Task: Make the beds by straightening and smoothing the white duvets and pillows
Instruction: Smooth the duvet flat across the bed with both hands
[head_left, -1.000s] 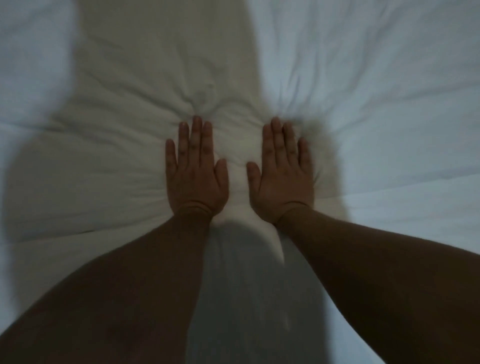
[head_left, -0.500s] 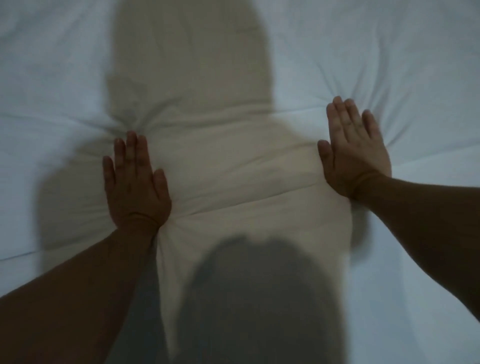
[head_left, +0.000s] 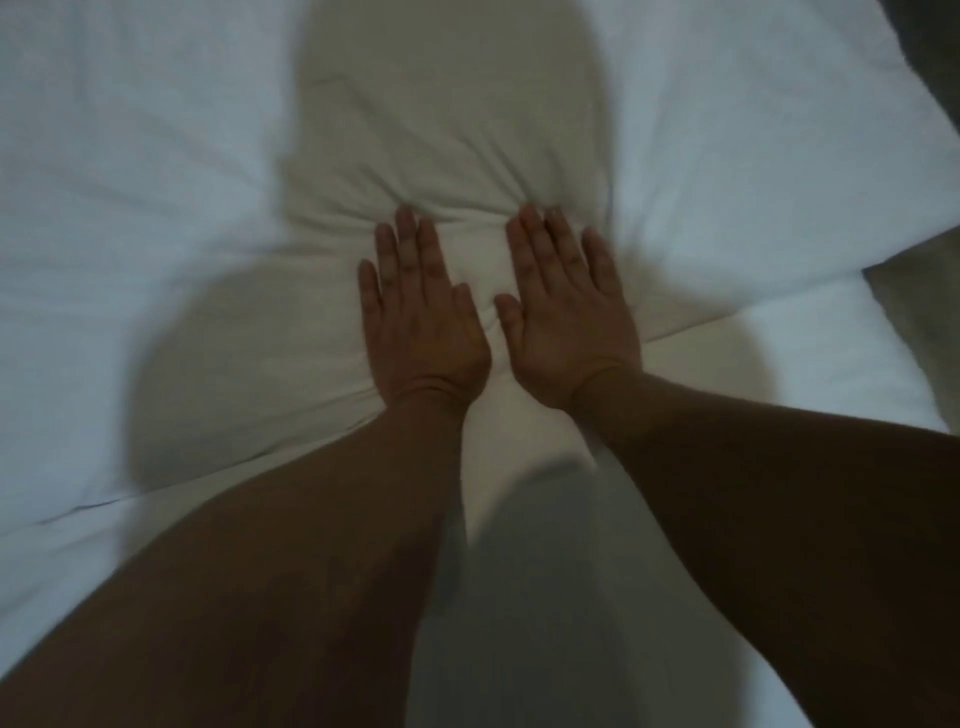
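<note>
White bedding fills almost the whole view. I see the white duvet (head_left: 156, 218) spread out from 9 o'clock to 3 o'clock, soft and puffy. A big dark shadow (head_left: 441, 119) falls down its middle, from 12 o'clock to the center, and makes the cloth there look cream. A long crease runs low across the 8 o'clock side. Small wrinkles bunch up in the cloth just past my fingertips, toward 12 o'clock. At 3 o'clock, at the edge of the view, a second piece of bedding (head_left: 919, 322) shows beside the duvet, but I cannot tell if it is a pillow. A dark bit of the room peeks in at 1 o'clock.

Both my bare arms reach in from 6 o'clock. My left hand (head_left: 423, 325) lies flat on the duvet at the center, palm down, fingers straight and close together, gripping nothing. My right hand (head_left: 569, 325) lies flat just beside it, toward 3 o'clock, palm down too, fingers a little spread, gripping nothing. The two thumbs point at each other and are near but do not touch.
</note>
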